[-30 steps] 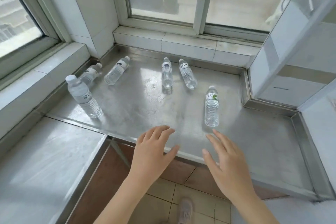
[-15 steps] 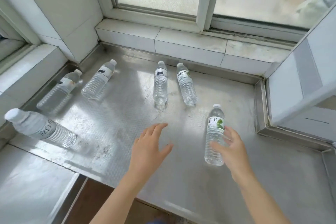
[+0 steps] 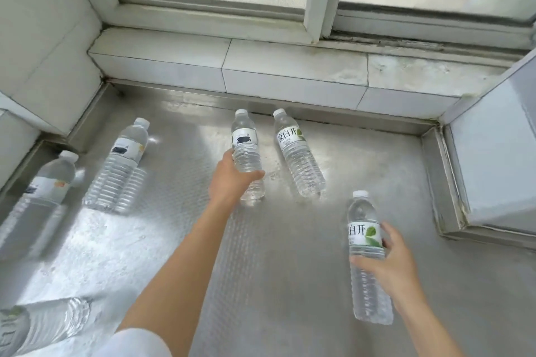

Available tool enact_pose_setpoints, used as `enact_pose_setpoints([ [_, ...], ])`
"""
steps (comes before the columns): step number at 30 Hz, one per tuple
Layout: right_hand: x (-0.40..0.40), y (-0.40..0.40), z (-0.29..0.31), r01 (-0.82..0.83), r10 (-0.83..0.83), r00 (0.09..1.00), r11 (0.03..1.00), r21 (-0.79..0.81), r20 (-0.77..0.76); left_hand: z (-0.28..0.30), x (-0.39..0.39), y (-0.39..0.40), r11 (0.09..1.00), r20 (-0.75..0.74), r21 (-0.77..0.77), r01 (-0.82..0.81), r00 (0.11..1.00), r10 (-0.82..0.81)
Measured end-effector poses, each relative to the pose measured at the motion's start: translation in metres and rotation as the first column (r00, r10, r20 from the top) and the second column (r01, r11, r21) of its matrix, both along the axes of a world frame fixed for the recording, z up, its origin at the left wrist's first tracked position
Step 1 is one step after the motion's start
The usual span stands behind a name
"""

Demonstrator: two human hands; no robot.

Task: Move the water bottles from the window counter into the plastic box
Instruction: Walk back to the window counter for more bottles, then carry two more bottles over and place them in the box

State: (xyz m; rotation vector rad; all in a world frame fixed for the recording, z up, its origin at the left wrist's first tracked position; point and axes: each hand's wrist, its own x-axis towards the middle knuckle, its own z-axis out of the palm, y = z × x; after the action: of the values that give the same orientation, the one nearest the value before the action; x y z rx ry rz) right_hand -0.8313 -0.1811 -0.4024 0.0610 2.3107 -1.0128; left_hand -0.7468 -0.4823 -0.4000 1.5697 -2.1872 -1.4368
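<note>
1. Head view, what has just changed: both hands have closed on bottles. The left hand (image 3: 232, 180) is wrapped round the lower body of the middle bottle (image 3: 246, 153), fingers (image 3: 255, 174) clamped on it, thumb on the far side. The right hand (image 3: 388, 264) has its fingers (image 3: 390, 233) clamped round the near bottle (image 3: 366, 258), at about 4 o'clock from the left hand.

2. What that means: I judge the grasp step done for two bottles at once; the lift and carry come next. Whether either bottle has left the counter (image 3: 290, 255) I cannot tell (the near one looks upright, its base close to the steel).

3. Where the rest lie: a third bottle (image 3: 298, 153) sits just beside the middle one at 3 o'clock, on its side; two more, (image 3: 121, 165) and (image 3: 46, 182), lie at 9 o'clock near the wall, and one (image 3: 43, 324) at 7 o'clock, cut by the frame edge. The plastic box is not in view, so no bottle is in it as far as can be seen.

4. Against half a second ago: the left hand then hovered open short of the middle bottle; now it grips it. The right hand was just touching the near bottle; now it is closed round it. The camera has leaned in, so everything looms larger.
</note>
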Motion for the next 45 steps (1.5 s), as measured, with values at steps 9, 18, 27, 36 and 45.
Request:
enact_pose_setpoints([
  [9,0.004,-0.008,0.004,0.081,-0.081,0.996,0.996,0.034,-0.023,-0.009,-0.017,-0.015,0.991,-0.085,0.105,-0.083,0.992,0.092],
  [18,0.020,-0.001,0.027,0.240,-0.238,0.971,0.947,-0.212,0.033,0.015,0.021,0.018,0.899,-0.304,0.438,-0.020,0.938,0.168],
  [27,0.067,0.039,0.079,0.345,-0.367,0.930,0.857,-0.384,0.017,0.063,0.062,0.091,0.834,-0.519,0.433,0.343,0.851,-0.081],
  [36,0.159,0.134,0.128,0.500,-0.590,0.804,0.740,-0.449,-0.078,0.104,0.085,0.188,0.721,-0.644,0.303,0.623,0.692,-0.326],
  [45,0.311,0.240,0.161,0.647,-0.822,0.546,0.537,-0.540,-0.163,0.133,0.159,0.307,0.439,-0.720,0.216,0.872,0.446,-0.532],
])
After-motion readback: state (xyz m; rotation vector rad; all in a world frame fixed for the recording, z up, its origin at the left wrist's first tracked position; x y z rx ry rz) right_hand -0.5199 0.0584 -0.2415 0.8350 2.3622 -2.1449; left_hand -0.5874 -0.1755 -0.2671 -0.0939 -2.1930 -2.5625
